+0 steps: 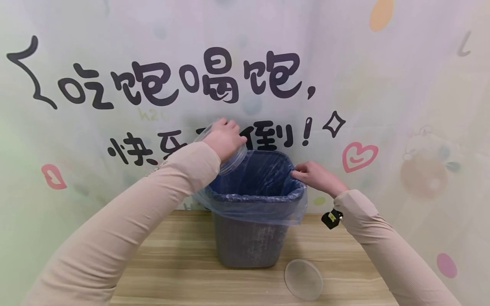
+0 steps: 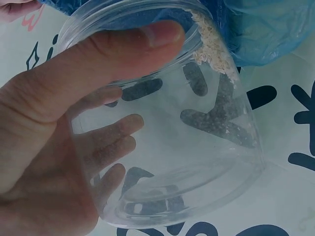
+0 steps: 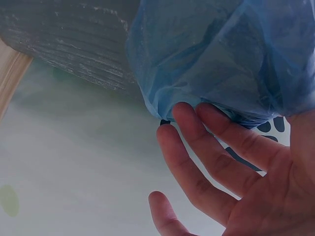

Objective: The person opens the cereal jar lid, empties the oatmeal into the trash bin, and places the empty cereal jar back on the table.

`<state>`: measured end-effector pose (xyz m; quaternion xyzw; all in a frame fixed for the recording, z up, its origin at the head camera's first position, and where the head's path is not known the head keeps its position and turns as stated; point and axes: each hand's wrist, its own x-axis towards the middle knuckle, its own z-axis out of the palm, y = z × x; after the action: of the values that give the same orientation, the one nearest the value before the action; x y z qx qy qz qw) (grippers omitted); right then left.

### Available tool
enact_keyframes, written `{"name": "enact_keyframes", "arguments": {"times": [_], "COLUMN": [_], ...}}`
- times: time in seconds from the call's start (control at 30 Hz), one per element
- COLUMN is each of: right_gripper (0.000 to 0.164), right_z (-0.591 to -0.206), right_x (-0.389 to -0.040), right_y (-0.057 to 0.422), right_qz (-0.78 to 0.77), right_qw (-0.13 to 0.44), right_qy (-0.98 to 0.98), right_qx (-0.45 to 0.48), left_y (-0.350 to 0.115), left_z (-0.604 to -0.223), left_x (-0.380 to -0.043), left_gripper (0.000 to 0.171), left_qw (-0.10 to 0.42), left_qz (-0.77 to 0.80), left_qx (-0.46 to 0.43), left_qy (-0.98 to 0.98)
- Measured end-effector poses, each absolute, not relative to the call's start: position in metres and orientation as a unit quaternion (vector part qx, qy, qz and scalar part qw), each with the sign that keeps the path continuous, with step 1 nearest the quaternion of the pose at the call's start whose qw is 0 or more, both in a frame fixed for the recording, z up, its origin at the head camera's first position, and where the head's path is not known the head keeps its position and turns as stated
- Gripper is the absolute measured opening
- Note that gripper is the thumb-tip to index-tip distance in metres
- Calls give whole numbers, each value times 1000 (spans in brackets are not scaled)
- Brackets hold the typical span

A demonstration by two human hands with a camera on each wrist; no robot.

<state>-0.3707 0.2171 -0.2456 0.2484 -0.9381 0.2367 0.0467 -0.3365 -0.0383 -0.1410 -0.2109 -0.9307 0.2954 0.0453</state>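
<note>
My left hand (image 1: 225, 138) grips a clear plastic jar (image 2: 172, 162), tilted mouth-down over the left rim of the trash bin (image 1: 249, 242). In the left wrist view the thumb lies across the jar near its mouth, with the fingers round the far side. Pale, crumbly flakes (image 2: 214, 51) cling inside by the mouth. A blue bin liner (image 1: 252, 208) folds over the bin's rim. At the bin's right rim, my right hand (image 1: 317, 175) holds the lined edge. Its fingers (image 3: 197, 162) lie outside the liner in the right wrist view; the thumb is hidden there.
A round translucent lid (image 1: 303, 279) lies on the wood-grain table (image 1: 172, 263), in front of the bin and to its right. Close behind the bin hangs a pale backdrop (image 1: 245, 25) with large dark lettering and a pink heart.
</note>
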Motion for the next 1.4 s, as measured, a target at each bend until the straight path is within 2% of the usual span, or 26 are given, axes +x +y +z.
{"name": "enact_keyframes", "arguments": {"times": [0.2,0.43,0.9,1.17,1.4], "right_gripper": [26,26,26,27,28], "right_z": [-246,-245,-245,-245,-245], "right_x": [-372,-371,-372,-371,-370], "right_y": [218,217,218,217,217], "right_qz": [235,231,236,235,238], "right_qw": [49,45,51,48,43], "right_qy": [-939,-941,-938,-939,-939], "right_qx": [247,243,250,245,243], "left_y": [-31,-27,-20,-20,-22], "left_z": [-147,-151,-160,-166,-171], "left_x": [-340,-341,-343,-341,-343], "left_gripper": [43,47,45,47,45], "left_qw": [45,46,41,27,36], "left_qz": [315,320,354,344,346], "left_qx": [-206,-208,-189,-211,-213], "left_qy": [-925,-923,-915,-915,-913]}}
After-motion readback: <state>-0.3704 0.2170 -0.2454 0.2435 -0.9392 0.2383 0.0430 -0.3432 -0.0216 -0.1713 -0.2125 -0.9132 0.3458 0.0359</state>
